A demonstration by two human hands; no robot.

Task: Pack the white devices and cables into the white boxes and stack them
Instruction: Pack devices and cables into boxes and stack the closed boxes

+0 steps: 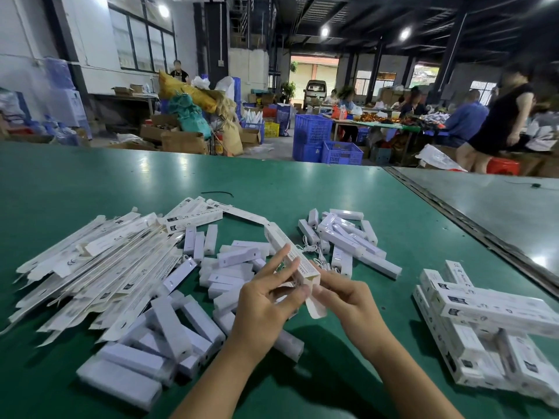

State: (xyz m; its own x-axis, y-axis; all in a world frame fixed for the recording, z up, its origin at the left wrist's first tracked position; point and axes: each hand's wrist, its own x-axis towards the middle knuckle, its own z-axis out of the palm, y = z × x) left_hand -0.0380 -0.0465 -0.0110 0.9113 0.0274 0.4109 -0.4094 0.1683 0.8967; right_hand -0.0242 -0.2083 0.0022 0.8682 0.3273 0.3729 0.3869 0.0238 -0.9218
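Holding a long white box (287,252) just above the green table (302,182), 2 hands meet at its near, open end. The left hand (266,300) grips that end from the left: its index and middle fingers (281,252) stretch out apart along the box's side, while its lower fingers curl in against the end. The right hand (348,297) has its fingers curled together, tips pinching the box's mouth, where the end flap (316,306) hangs loose; blur hides the exact hold. The box slants away from the hands toward a far heap of white devices (348,237) tangled with thin white cables (308,247). More loose devices (169,328) lie piled near the left forearm. Flat unfolded boxes (90,261) spread in a fan at the left. Packed boxes (484,328) sit crosswise in layers at the right.
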